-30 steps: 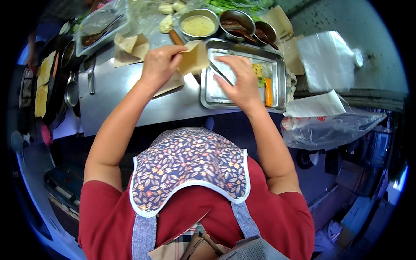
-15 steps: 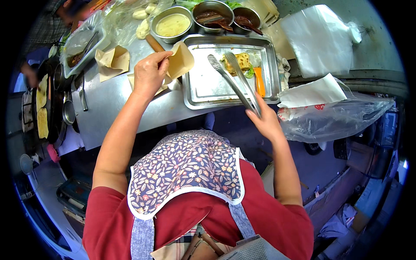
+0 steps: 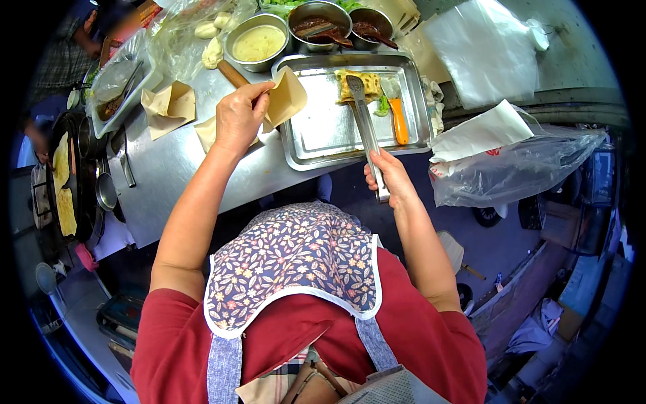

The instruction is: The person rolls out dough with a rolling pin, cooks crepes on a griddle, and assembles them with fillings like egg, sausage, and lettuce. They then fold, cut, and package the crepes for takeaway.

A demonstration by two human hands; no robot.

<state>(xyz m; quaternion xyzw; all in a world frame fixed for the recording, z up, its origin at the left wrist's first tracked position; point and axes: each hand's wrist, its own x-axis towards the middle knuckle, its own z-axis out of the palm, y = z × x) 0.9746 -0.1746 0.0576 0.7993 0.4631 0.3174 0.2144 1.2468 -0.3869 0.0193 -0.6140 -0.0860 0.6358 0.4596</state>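
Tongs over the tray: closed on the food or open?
Closed. The tongs, gripped by the right hand, show arms pressed together, tips on the folded yellow food.

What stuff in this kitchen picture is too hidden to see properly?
- Head view: what the tongs grip on the tray; their tips cover the yellow food.
- Inside of the paper pouch in the left hand; it faces away.
- Right hand fingers curl under the tongs.
- Sauce bowls cut by the top edge.

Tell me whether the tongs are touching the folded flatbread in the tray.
Touching. The head view shows the tongs, held in the right hand, with their tips lying on the folded flatbread at the far end of the tray.
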